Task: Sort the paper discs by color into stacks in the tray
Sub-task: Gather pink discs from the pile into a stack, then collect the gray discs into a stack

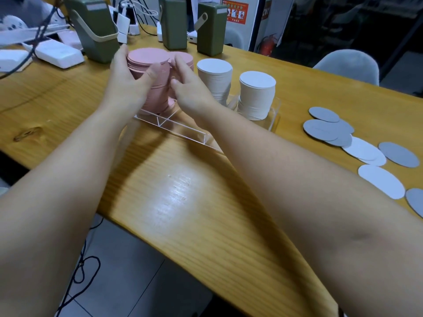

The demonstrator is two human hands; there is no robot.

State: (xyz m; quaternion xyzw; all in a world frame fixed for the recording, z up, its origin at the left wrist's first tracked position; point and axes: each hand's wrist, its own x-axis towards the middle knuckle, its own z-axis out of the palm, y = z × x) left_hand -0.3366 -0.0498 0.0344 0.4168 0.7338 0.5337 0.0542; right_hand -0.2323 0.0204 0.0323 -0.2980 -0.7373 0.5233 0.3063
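Observation:
A clear acrylic tray (183, 130) lies across the wooden table. In its left end stands a tall pink disc stack (146, 58), with a second pink stack (184, 58) just behind it to the right. My left hand (128, 74) wraps the left side of the front pink stack, thumb across its front. My right hand (186, 85) presses against that stack's right side. Two white disc stacks (215, 67) (257, 82) stand in the tray's right part. Loose grey discs (325, 126) and white discs (381, 181) lie scattered on the table at the right.
Three olive-green boxes (96, 28) stand behind the tray, among white chargers and cables (59, 54). A grey chair (348, 65) sits past the table's far edge. The table's near edge runs diagonally below my forearms, with dark cords on the floor.

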